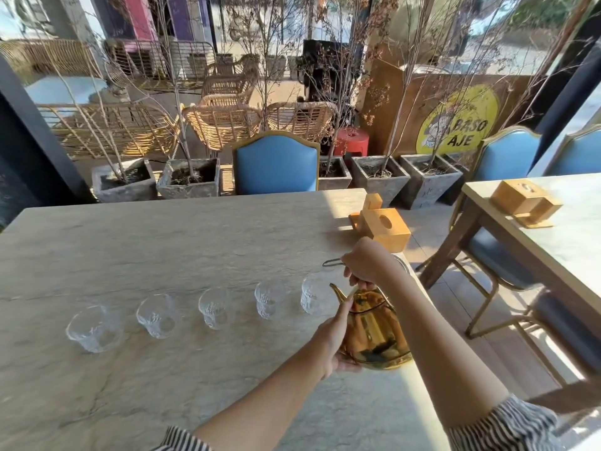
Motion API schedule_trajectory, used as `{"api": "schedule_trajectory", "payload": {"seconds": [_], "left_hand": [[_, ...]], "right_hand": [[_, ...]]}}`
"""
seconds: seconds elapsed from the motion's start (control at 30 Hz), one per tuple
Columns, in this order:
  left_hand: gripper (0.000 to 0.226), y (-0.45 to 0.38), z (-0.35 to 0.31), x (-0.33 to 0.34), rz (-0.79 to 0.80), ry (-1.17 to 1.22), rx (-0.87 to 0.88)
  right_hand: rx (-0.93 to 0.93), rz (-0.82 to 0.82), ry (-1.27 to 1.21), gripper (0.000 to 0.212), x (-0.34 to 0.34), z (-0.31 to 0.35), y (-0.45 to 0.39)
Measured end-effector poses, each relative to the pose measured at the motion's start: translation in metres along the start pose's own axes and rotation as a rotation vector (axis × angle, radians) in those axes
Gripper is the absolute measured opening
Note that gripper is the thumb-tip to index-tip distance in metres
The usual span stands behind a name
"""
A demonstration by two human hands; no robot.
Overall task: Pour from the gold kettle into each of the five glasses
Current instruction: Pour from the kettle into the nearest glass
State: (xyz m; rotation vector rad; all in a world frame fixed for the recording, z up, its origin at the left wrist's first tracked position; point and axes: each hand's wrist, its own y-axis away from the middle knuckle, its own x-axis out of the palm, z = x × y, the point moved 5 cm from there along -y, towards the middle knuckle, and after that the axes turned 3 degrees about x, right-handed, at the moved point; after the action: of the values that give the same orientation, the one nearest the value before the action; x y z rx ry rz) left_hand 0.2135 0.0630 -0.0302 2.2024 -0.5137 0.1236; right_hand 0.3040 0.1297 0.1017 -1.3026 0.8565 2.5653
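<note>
A: What's the biggest thing here?

B: The pale stone table (162, 242), running across most of the view. A wooden box (385, 227) sits toward its far right corner, and a blue chair (276, 162) stands behind the far edge

A: And the task's things?

B: The gold kettle (374, 330) is near the table's right edge, at the right end of a row of five glasses (214, 309). Its spout points up and left toward the rightmost glass (313, 294), just beside it. I can't tell whether the base rests on the stone or hangs just above it

A: The hands?

B: The right hand (369, 263) is curled closed on the top of the kettle, at the handle or lid. The left hand (335, 333) is pressed against the kettle's left side and lower body, fingers spread along it, one lying up toward the spout. Both are holding the kettle

A: Which step is this?

B: I judge it the very start: the kettle is upright, no stream shows, and all five glasses look empty, though clear liquid would be hard to see

A: What does the next move call for?

B: Bringing the spout over the rim of the rightmost glass, then tipping slowly. The glass is small and light-looking, so a nudge from the spout could shift it, and a quick tilt would likely overshoot
</note>
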Motion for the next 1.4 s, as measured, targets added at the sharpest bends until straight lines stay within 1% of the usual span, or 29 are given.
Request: {"api": "schedule_trajectory", "payload": {"seconds": [0.07,0.2,0.33,0.43,0.73,0.97,1.2,1.3,1.4], "left_hand": [[0.08,0.004,-0.003,0.004,0.004,-0.005,0.009],[0.085,0.009,-0.007,0.009,0.007,-0.011,0.023],[0.093,0.017,-0.01,0.015,0.019,-0.015,0.036],[0.094,0.023,-0.011,0.018,0.015,-0.016,0.042],[0.093,0.037,-0.015,0.026,0.042,-0.004,0.07],[0.089,0.039,-0.015,0.031,0.071,0.007,0.057],[0.09,0.028,-0.012,0.023,0.07,-0.022,0.083],[0.089,0.02,-0.007,0.014,0.03,-0.035,0.105],[0.099,0.013,-0.001,0.005,-0.01,-0.042,0.136]], "right_hand": [[-0.003,-0.004,0.012,0.03,-0.004,0.002,0.003],[-0.002,-0.007,0.022,0.029,-0.012,0.005,0.01],[-0.017,-0.009,0.046,0.033,-0.019,0.007,0.017],[-0.029,-0.017,0.051,0.033,-0.023,0.008,0.02],[-0.041,-0.039,0.096,0.036,-0.033,0.011,0.03],[-0.038,-0.037,0.137,0.038,-0.04,0.015,0.033],[-0.033,-0.053,0.054,0.03,-0.035,0.006,0.033],[-0.046,-0.076,0.016,0.031,-0.026,-0.003,0.033],[-0.071,-0.105,-0.025,0.032,-0.015,-0.013,0.03]]}}
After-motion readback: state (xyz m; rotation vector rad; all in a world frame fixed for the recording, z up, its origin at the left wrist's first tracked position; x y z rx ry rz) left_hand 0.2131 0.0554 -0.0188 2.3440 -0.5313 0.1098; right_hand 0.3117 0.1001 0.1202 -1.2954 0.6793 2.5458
